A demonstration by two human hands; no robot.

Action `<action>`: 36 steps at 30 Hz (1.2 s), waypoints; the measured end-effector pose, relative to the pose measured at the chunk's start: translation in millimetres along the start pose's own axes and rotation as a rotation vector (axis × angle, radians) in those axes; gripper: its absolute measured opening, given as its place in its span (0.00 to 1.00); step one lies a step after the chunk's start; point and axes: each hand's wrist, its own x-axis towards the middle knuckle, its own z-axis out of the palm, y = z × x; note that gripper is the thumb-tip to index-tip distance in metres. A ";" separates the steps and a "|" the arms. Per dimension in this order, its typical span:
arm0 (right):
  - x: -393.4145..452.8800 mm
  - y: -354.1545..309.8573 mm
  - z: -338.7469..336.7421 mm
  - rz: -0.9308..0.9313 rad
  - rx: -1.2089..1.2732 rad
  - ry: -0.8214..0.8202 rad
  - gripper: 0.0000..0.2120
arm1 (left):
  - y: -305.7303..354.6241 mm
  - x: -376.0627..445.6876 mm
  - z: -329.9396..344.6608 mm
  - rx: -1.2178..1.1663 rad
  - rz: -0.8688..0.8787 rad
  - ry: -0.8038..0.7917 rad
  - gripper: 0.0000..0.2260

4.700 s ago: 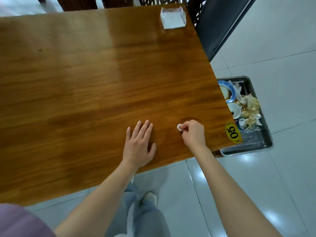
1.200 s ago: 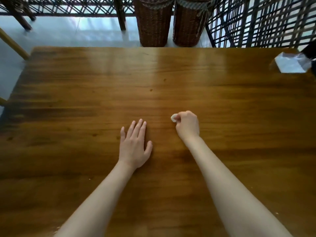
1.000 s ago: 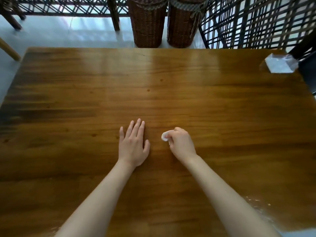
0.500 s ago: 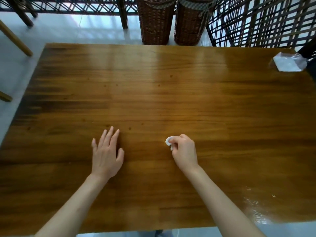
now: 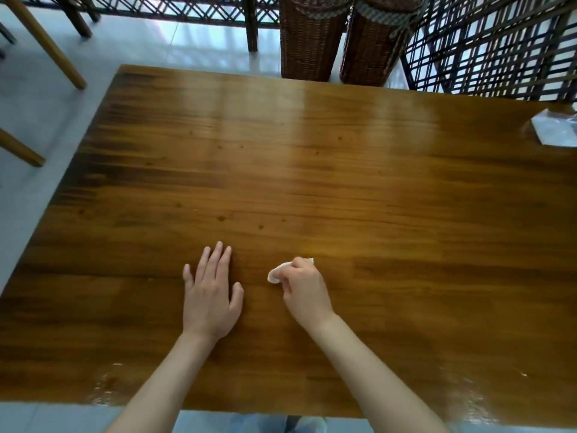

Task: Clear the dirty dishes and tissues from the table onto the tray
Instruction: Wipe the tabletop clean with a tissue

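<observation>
A bare wooden table [image 5: 312, 170] fills the head view. My right hand [image 5: 304, 290] grips a small white wad of tissue [image 5: 275, 274] and holds it down on the table near the front middle. My left hand [image 5: 210, 292] rests flat on the wood just to the left, fingers straight and together. No dishes are on the table. The tray is out of view.
A clear tissue holder [image 5: 554, 134] stands at the table's far right edge. Two wicker baskets [image 5: 337, 35] and a dark lattice screen [image 5: 493, 42] stand behind the table. Wooden chair legs [image 5: 40, 42] are at the far left. Wet streaks [image 5: 106, 385] show near the front edge.
My right hand keeps the tissue pressed on the wood and has shifted across it. My left hand stays flat beside it. The camera has turned from the table's right corner and tray to the middle.
</observation>
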 end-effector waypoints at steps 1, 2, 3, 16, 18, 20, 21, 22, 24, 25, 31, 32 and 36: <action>-3.7 1.9 -0.4 -0.037 0.002 -0.020 0.15 | -0.1 0.0 0.5 -0.001 0.002 0.003 0.27; -6.4 3.8 -2.1 -0.066 -0.002 -0.035 0.14 | 0.0 -0.5 0.8 -0.001 0.008 0.006 0.27; -7.3 5.9 -4.7 -0.081 -0.015 -0.045 0.13 | 0.1 -1.2 1.0 -0.002 0.012 0.010 0.27; 29.5 -6.8 5.5 -0.033 -0.015 0.094 0.13 | -2.2 0.0 4.1 -0.027 0.014 0.050 0.26; 16.4 -8.9 11.1 -0.109 -0.006 0.060 0.13 | -1.8 0.5 4.9 -0.021 0.010 0.054 0.26; 16.7 -4.2 7.9 -0.108 -0.051 0.098 0.12 | -0.7 0.4 5.7 -0.013 0.006 0.052 0.26; 19.9 -1.2 4.8 -0.071 -0.068 0.134 0.11 | -0.2 0.8 5.6 -0.012 0.008 0.054 0.26; 24.5 2.5 0.1 -0.019 -0.074 0.183 0.11 | 2.3 2.2 5.1 -0.018 0.013 0.051 0.27; 32.5 3.5 -3.7 0.084 -0.065 0.252 0.11 | 1.9 1.7 4.3 -0.032 0.017 0.035 0.26; 33.2 0.9 -3.1 0.114 -0.070 0.262 0.11 | 0.9 1.0 4.3 -0.044 0.020 0.027 0.26; 38.7 -11.4 3.1 0.179 -0.053 0.362 0.10 | -33.7 1.5 -21.6 -0.184 0.121 0.042 0.25; 45.4 -15.2 3.9 0.203 -0.045 0.389 0.10 | -50.4 3.7 -27.8 -0.166 0.122 0.056 0.24; 78.0 -24.5 2.6 0.376 -0.045 0.513 0.11 | -128.6 23.8 -50.3 -0.037 0.061 0.100 0.23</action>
